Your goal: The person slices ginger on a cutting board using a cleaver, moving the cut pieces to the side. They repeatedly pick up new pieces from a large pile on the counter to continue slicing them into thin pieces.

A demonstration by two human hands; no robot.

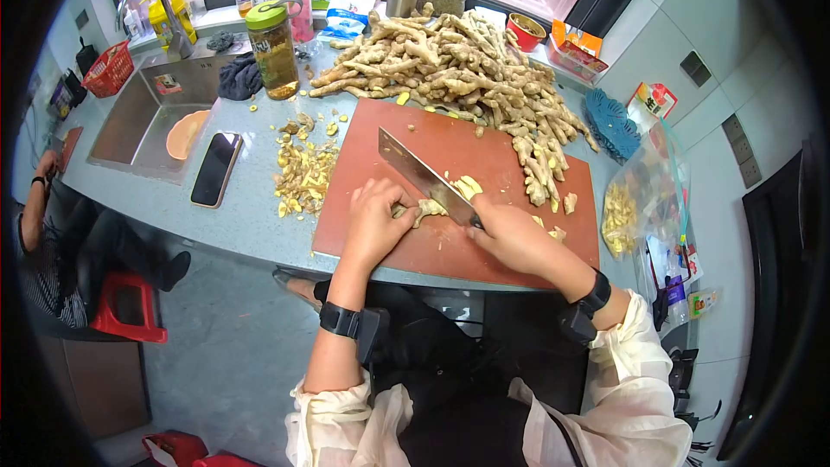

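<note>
My right hand [510, 238] grips the handle of a cleaver [417, 169], its broad blade slanting up and left over the reddish-brown cutting board [354, 156]. Under my left hand [378, 218], with the fingers curled, a piece of ginger [427, 210] is pinned to the board right beside the blade. Pale cut slices [468, 185] lie just past the knife. A knobbly ginger root [538, 175] rests on the board's right part, with small bits near it. Peelings and trimmings [304, 169] are heaped off the board's left edge.
A large ginger pile [458, 60] covers the counter behind the board. Leftward are a phone [216, 170], a green-lidded bottle [273, 52] and a sink [130, 134]. A clear bag of ginger pieces [619, 218] stands right. Another person [60, 242] sits at far left, near a red stool [127, 307].
</note>
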